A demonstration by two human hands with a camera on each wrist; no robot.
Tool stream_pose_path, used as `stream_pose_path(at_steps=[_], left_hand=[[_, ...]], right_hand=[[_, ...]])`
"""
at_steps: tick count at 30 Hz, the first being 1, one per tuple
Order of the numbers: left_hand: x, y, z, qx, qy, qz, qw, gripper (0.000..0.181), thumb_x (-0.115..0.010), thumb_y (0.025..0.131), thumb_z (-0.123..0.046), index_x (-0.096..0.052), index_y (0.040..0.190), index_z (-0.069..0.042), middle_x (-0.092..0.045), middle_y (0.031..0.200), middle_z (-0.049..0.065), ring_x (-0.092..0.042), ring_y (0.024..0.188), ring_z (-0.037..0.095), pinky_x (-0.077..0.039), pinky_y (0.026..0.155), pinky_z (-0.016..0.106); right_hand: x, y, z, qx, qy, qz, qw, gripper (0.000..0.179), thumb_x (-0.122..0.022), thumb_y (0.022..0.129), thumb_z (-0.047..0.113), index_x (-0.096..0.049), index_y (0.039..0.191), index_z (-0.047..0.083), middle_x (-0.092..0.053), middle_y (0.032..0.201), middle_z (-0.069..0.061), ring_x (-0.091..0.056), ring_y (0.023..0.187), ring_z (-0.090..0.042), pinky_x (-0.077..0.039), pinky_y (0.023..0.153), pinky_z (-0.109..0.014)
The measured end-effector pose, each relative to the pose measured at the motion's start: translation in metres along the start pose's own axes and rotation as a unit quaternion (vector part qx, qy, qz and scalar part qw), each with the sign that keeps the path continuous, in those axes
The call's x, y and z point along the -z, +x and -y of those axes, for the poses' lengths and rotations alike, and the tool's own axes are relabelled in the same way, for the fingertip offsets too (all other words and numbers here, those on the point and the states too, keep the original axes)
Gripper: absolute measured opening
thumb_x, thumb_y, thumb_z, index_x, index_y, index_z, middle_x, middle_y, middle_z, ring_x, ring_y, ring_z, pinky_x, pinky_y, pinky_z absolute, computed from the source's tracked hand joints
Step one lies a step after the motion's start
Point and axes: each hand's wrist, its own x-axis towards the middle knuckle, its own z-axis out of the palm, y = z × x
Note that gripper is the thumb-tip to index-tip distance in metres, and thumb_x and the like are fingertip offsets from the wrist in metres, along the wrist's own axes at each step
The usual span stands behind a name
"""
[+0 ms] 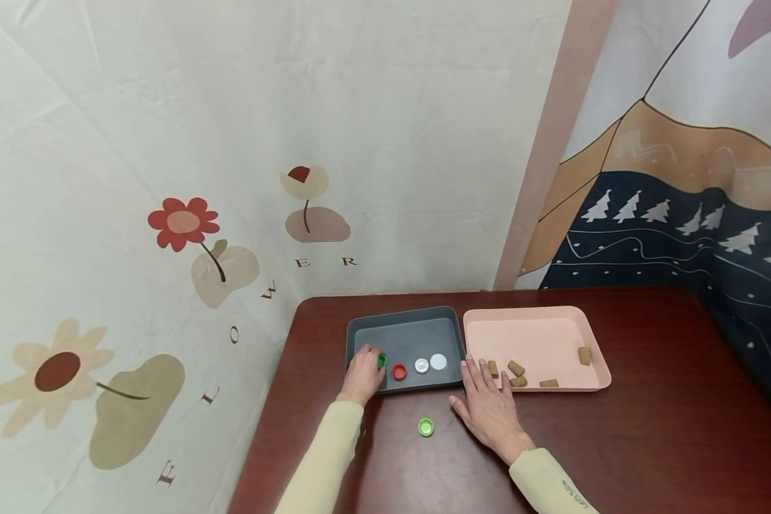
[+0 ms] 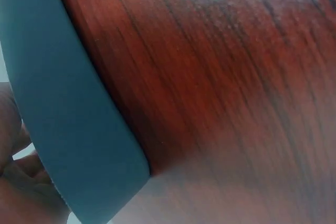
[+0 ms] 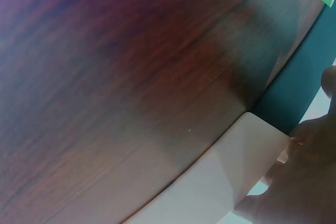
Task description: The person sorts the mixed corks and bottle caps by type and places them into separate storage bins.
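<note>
Over the left front corner of the grey-blue tray (image 1: pixel 398 328), my left hand (image 1: pixel 362 376) pinches a dark green bottle cap (image 1: pixel 382 360). A red cap (image 1: pixel 400 372) and two white caps (image 1: pixel 421 365) lie in that tray to its right. My right hand (image 1: pixel 490 414) is spread flat, its fingers over the front left edge of the pink tray (image 1: pixel 520 325). Near its fingertips are brown corks (image 1: pixel 516 368). A light green cap (image 1: pixel 426 427) sits on the table between the hands. In the left wrist view, the tray wall (image 2: pixel 68 103) hides most of the left hand.
Both trays stand side by side on a dark red wooden table (image 1: pixel 655 357). More corks lie along the front and right of the pink tray, one cork (image 1: pixel 584 355) near its right wall. A printed cloth (image 1: pixel 392 143) hangs behind the table.
</note>
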Motion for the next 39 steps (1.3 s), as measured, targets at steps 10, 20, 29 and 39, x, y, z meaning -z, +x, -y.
stream_pose_path(at_steps=[10,20,29,39], left_hand=[[0.004,-0.006,-0.003,0.019,0.010,-0.002,0.9998,0.038,-0.082,0.086,-0.012,-0.071,0.121,-0.002,-0.065,0.114,0.019,-0.064,0.101,0.036,-0.056,0.085,0.051],[0.014,-0.033,-0.020,-0.047,-0.029,-0.075,0.9956,0.057,-0.076,0.091,-0.028,-0.061,0.140,-0.004,-0.055,0.147,0.019,-0.049,0.137,0.042,-0.035,0.111,0.067],[0.013,-0.062,-0.030,-0.099,-0.027,-0.091,0.9906,0.069,-0.069,0.093,-0.039,-0.051,0.151,-0.007,-0.050,0.155,0.014,-0.043,0.145,0.038,-0.032,0.113,0.068],[0.004,-0.086,-0.038,-0.223,-0.008,-0.111,0.9684,0.073,-0.070,0.092,-0.043,-0.050,0.150,-0.005,-0.052,0.152,0.012,-0.047,0.142,0.033,-0.041,0.109,0.062]], right_hand=[[0.000,0.001,0.001,0.005,-0.004,0.008,0.9999,0.076,-0.059,0.102,0.049,-0.041,0.157,0.001,-0.033,0.166,-0.016,-0.032,0.151,-0.040,-0.024,0.115,-0.070],[0.004,0.000,0.001,0.006,-0.006,0.007,0.9999,0.075,-0.058,0.103,0.049,-0.041,0.157,0.000,-0.033,0.166,-0.016,-0.032,0.152,-0.039,-0.026,0.114,-0.070],[0.003,0.000,0.000,0.006,-0.004,0.008,0.9999,0.075,-0.058,0.103,0.048,-0.040,0.157,0.000,-0.033,0.166,-0.016,-0.031,0.152,-0.040,-0.025,0.115,-0.070],[0.004,0.000,0.001,0.007,-0.005,0.008,0.9999,0.076,-0.059,0.102,0.049,-0.041,0.157,0.000,-0.032,0.167,-0.016,-0.031,0.152,-0.039,-0.025,0.115,-0.070]])
